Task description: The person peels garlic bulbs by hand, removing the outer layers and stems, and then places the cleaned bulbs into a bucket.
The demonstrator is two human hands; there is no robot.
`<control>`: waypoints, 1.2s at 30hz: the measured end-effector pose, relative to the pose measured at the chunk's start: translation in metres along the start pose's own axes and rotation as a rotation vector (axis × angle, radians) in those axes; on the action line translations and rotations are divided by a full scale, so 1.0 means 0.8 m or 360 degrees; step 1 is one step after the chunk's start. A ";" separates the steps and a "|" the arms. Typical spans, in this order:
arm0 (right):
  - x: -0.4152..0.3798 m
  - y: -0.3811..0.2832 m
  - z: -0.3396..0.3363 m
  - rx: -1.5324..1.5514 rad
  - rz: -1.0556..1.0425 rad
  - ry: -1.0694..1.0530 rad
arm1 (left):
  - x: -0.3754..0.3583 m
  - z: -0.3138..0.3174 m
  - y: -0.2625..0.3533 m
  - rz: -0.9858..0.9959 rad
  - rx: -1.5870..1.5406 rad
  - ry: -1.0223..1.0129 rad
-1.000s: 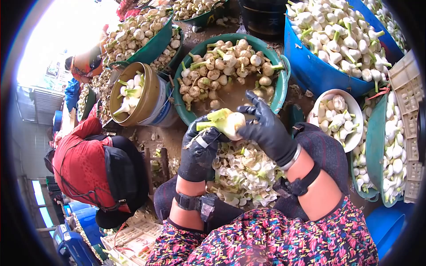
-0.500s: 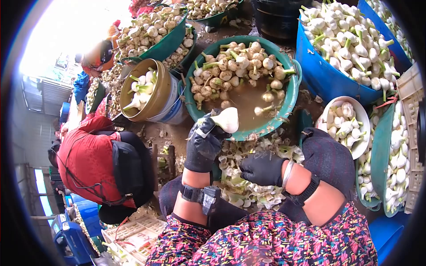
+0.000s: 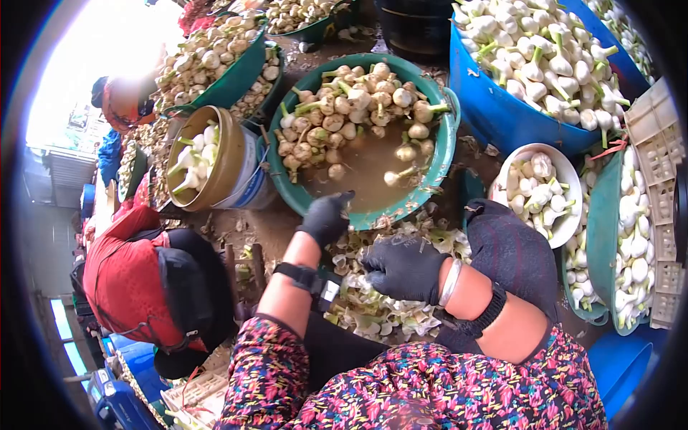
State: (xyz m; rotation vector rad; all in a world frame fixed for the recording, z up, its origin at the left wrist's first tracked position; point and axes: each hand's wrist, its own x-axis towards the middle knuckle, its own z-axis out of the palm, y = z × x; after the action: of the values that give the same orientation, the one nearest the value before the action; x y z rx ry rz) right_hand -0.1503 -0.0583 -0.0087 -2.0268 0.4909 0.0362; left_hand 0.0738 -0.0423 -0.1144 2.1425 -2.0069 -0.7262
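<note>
My left hand (image 3: 328, 218), in a black glove, is at the near rim of the green basin (image 3: 281, 179), with a finger stretched toward the muddy water. No garlic bulb shows in it. Unpeeled garlic bulbs (image 3: 333, 118) heap up in the basin's far and left side, and a few lie in the water. Above a pile of garlic peelings (image 3: 390, 315), my gloved right hand (image 3: 407, 266) is closed in a fist; whatever it grips is hidden. A brown-rimmed bucket (image 3: 231, 161) of white peeled garlic bulbs (image 3: 197, 161) stands left of the basin.
At upper right stands a blue tub (image 3: 480, 97) heaped with cleaned garlic. A white bowl (image 3: 573, 226) of garlic and a green tub (image 3: 605, 236) are on the right. A person in red (image 3: 129, 283) bends over at left. Another green tub (image 3: 240, 72) of garlic stands behind.
The white garlic bulb that my left hand held up is gone from view. That hand has turned over and its fingers now point toward the basin. My right hand stays closed over the peelings.
</note>
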 end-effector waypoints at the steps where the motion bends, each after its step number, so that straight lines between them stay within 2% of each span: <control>1: -0.004 0.008 0.007 0.0065 -0.0031 0.0227 | 0.012 0.020 0.008 -0.0058 0.0026 -0.0093; 2: -0.006 0.017 0.008 0.0129 -0.0060 0.0456 | 0.028 0.027 0.023 -0.0055 0.0092 -0.0089; 3: -0.004 0.007 -0.012 0.0000 0.0112 0.0142 | 0.044 0.034 0.036 -0.0055 0.0156 -0.0090; 5: -0.002 0.009 -0.010 0.0121 0.0072 0.0133 | 0.097 0.066 0.041 0.0022 0.0013 -0.0101; 7: -0.001 0.015 -0.005 0.0227 -0.0068 0.0459 | 0.144 0.108 0.040 0.0089 -0.0142 -0.0094; 9: 0.001 0.020 -0.007 -0.0095 -0.0003 0.0490 | 0.179 0.136 0.048 0.0049 -0.0042 -0.0075; 10: 0.002 0.024 -0.012 -0.0099 0.0023 0.0488 | 0.187 0.150 0.049 -0.0074 0.0056 -0.0142; 11: 0.002 0.025 -0.017 0.0016 0.0074 0.0507 | 0.191 0.160 0.046 -0.0065 0.0040 -0.0155; 14: 0.003 0.027 -0.025 0.0164 0.0195 0.0490 | 0.193 0.190 0.005 -0.0158 0.0018 -0.0559; 15: 0.004 0.026 -0.025 0.0193 0.0248 0.0454 | 0.179 0.170 0.004 -0.0163 0.0029 -0.0565; 17: 0.005 0.025 -0.029 0.0219 0.0234 0.0452 | 0.148 0.128 0.002 -0.0406 -0.0403 -0.0566; 18: 0.007 0.020 -0.036 0.0239 0.0230 0.0447 | 0.133 0.123 -0.006 -0.0603 -0.1142 -0.0529; 19: 0.005 0.014 -0.047 0.0289 0.0381 0.0347 | 0.117 0.118 -0.014 -0.0783 -0.1887 -0.0457; 20: 0.006 0.021 -0.038 0.0224 0.0295 0.0642 | 0.096 0.078 0.008 -0.0695 -0.2141 -0.0418; 21: 0.008 0.033 -0.025 0.0158 0.0211 0.0940 | 0.080 0.058 0.022 -0.0695 -0.2128 -0.0399; 23: 0.017 0.048 -0.017 0.0104 0.0101 0.1316 | 0.053 0.028 0.048 -0.0478 -0.2614 -0.0174; 24: 0.016 0.047 -0.019 0.0155 0.0216 0.1247 | 0.037 0.007 0.067 -0.0467 -0.2601 -0.0151; 26: 0.025 0.053 -0.015 0.0288 0.0092 0.1328 | 0.008 -0.032 0.105 -0.0448 -0.2993 -0.0103; 27: 0.026 0.052 -0.014 0.0381 0.0043 0.1345 | -0.003 -0.043 0.120 -0.0437 -0.2985 -0.0089; 28: 0.027 0.052 -0.010 0.0383 0.0026 0.1347 | -0.013 -0.052 0.133 -0.0370 -0.2935 0.0080; 30: 0.028 0.050 -0.007 0.0768 -0.0261 0.1391 | -0.025 -0.055 0.129 -0.0198 -0.2800 0.0321; 33: 0.025 0.038 -0.010 0.0735 -0.0294 0.1412 | -0.038 -0.060 0.134 -0.0175 -0.2657 0.0518; 34: 0.022 0.031 -0.011 0.1521 -0.0288 0.1122 | -0.047 -0.065 0.137 -0.0082 -0.2581 0.0540; 36: 0.020 0.035 -0.012 0.1538 -0.0253 0.1078 | -0.051 -0.059 0.136 -0.0118 -0.2573 0.0554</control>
State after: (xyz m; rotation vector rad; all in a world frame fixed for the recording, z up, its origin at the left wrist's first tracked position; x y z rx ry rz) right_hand -0.1475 -0.0831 -0.0316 -1.0671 0.6001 -0.8474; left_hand -0.0062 -0.0266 -0.0189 1.1285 -0.5545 -1.2100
